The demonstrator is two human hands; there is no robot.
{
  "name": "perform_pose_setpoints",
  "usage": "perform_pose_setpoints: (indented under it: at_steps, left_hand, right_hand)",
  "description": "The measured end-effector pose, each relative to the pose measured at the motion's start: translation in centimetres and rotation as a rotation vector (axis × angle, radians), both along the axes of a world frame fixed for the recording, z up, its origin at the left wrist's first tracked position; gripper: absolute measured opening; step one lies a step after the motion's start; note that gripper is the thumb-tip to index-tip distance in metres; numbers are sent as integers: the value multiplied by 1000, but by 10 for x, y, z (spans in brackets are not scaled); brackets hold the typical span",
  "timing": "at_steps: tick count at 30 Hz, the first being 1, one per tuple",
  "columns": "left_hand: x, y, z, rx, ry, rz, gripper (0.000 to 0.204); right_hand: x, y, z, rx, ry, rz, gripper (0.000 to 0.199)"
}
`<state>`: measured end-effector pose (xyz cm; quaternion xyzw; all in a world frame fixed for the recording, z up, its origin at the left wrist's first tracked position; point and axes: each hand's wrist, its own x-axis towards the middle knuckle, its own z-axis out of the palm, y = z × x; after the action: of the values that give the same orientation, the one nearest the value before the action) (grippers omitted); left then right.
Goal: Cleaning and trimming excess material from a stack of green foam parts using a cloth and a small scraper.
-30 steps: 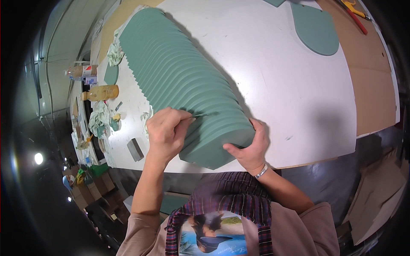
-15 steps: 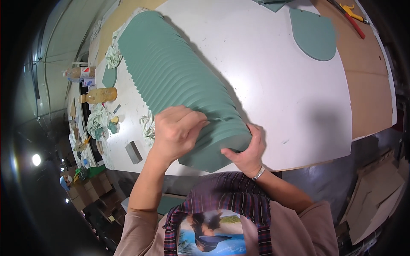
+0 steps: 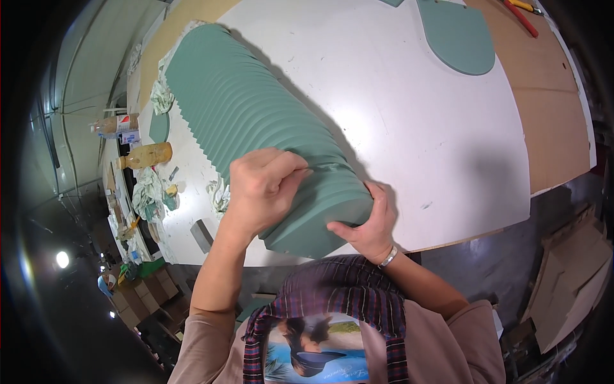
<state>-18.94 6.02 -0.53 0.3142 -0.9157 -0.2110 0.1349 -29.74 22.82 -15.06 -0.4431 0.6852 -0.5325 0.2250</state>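
Green foam stack (image 3: 256,121), ribbed, runs to upper left on the white surface (image 3: 416,141); left hand (image 3: 262,192) fingers pinch its top edge, right hand (image 3: 368,224) grips its end; green cutout (image 3: 457,35) upper right.

Workshop; white worktable (image 3: 409,128), glue bottles (image 3: 146,155), cardboard boxes (image 3: 144,294).

The left hand (image 3: 265,192) covers part of the foam stack (image 3: 249,121); a far green piece (image 3: 391,2) is cut by the top edge.
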Motion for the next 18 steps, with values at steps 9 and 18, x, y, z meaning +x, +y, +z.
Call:
perform_pose_setpoints:
  at_steps: [9, 18]
  left_hand:
    - [9, 1, 13, 163, 16, 153, 11]
    - [4, 11, 8, 137, -25, -27, 13]
  right_hand:
    - [0, 0, -1, -19, 23, 9, 96]
    - [1, 1, -2, 6, 36, 8, 101]
